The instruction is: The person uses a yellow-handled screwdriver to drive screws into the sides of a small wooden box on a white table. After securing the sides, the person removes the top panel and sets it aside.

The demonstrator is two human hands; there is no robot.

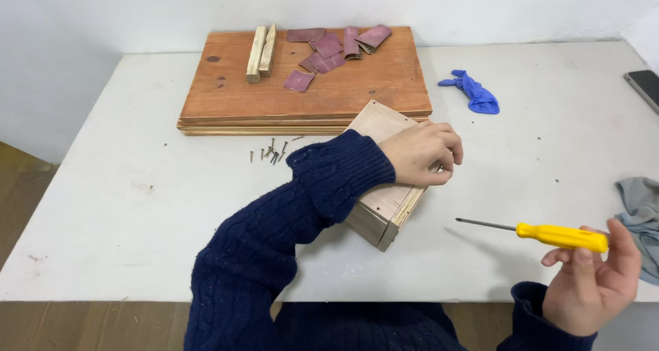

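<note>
My left hand [422,153] rests on top of a small light wooden box [382,210] in the middle of the white table [137,207], fingers curled over its right edge. My right hand [592,277], low at the right, holds a screwdriver [549,234] by its yellow handle. Its thin metal shaft points left, above the table and apart from the box. A dark blue knitted sleeve covers each arm.
A stack of brown boards [226,100] lies at the back, carrying two wooden blocks [261,52] and several sandpaper pieces [329,45]. Several small screws [271,152] lie in front of it. A blue glove [475,94], a grey cloth [642,207] and a phone [645,83] sit at the right.
</note>
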